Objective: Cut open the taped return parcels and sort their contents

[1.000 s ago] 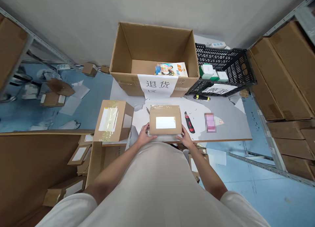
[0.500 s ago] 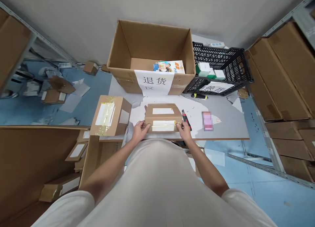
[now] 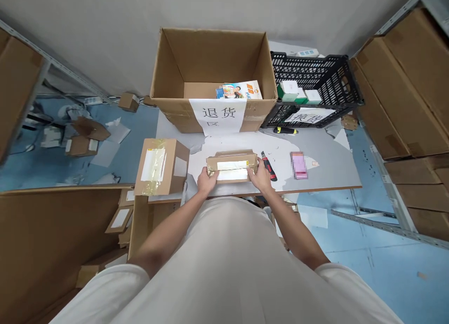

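Observation:
A small brown cardboard box (image 3: pixel 232 165) with white labels and clear tape is held near the table's front edge. My left hand (image 3: pixel 206 180) grips its left end, thumb on the front face. At the right end my right hand (image 3: pixel 258 175) has its thumb on the front and fingers round the side. Just right of that hand lies a red and black utility knife (image 3: pixel 269 166) on the table. To the left stands a larger taped carton (image 3: pixel 159 167) with a white label.
Behind is a big open carton (image 3: pixel 171 113) with a Chinese sign and printed packs inside. Right of it, a black plastic crate (image 3: pixel 336 104) holds small white-green boxes. A yellow-black cutter (image 3: pixel 286 130) and a pink slip (image 3: pixel 299 165) lie on the table (image 3: pixel 336 169). Shelved cartons (image 3: pixel 403 90) line the right.
The small box has tilted, its taped side coming up toward me and its upper face narrowing. My hands have shifted further around its ends. The whole view has swung slightly.

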The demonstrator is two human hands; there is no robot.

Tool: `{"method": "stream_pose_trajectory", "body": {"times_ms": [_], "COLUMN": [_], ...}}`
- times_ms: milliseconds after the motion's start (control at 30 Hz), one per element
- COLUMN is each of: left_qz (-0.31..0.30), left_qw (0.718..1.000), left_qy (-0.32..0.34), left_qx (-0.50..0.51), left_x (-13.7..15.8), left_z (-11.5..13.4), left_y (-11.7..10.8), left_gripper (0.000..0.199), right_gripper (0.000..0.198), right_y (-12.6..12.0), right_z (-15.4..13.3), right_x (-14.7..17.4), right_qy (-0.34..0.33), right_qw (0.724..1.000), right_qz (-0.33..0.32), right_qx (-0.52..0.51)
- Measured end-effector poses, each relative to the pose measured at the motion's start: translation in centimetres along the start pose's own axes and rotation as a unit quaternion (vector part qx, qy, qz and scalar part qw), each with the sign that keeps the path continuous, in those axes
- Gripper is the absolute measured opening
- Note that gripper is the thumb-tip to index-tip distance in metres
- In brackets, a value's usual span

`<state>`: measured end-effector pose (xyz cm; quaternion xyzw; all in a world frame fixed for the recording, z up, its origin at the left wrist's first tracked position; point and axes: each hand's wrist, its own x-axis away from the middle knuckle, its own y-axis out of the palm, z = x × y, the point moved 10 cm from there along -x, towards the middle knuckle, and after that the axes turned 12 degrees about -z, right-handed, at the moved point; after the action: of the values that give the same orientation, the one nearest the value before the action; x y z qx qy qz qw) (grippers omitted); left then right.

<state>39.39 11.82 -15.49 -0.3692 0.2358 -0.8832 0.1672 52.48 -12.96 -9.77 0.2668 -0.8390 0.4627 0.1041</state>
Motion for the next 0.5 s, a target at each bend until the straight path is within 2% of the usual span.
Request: {"method": "stream_pose_trajectory", "body": {"times_ms": [100, 167, 267, 333, 400, 500], "left_qz": [0.008, 0.004, -0.042, -0.103, -0.184, -0.336], "left_qw": [0.997, 0.994, 0.982, 0.965, 0.938, 0.877], "left_qy": [0.036, 0.081, 0.173, 0.235, 0.284, 0.328], "left_qx": [-0.068, -0.079, -0.059, -0.056, -0.071, -0.099], "left_x": [0.8, 1.7, 3.6, 5.0, 6.3, 8.5], "left_z": [1.3, 2.6, 5.3, 7.3, 9.2, 11.4], "left_y": [-1.1, -1.4, -0.3, 1.7, 4.8, 12.2], "left_gripper": [0.022, 0.022, 0.023, 0.025, 0.03, 0.04], "right_gripper": [0.063, 0.063, 0.061, 0.058, 0.055, 0.048], "right_y": [-0.9, -2.1, -4.4, -5.2, -4.9, -2.1], "right_z": [-0.7, -0.6, 1.0, 3.4, 6.6, 12.3], "right_x": [2.5, 5.1, 10.3, 14.4, 19.0, 26.6], "right_qy": [-0.019, -0.027, 0.003, 0.041, 0.072, 0.162], "right_qw": [1.0, 0.998, 0.989, 0.978, 0.959, 0.915], "right_qz": [0.025, 0.061, 0.137, 0.185, 0.226, 0.286], "right_qx": [-0.001, -0.023, -0.048, -0.087, -0.155, -0.235]}}
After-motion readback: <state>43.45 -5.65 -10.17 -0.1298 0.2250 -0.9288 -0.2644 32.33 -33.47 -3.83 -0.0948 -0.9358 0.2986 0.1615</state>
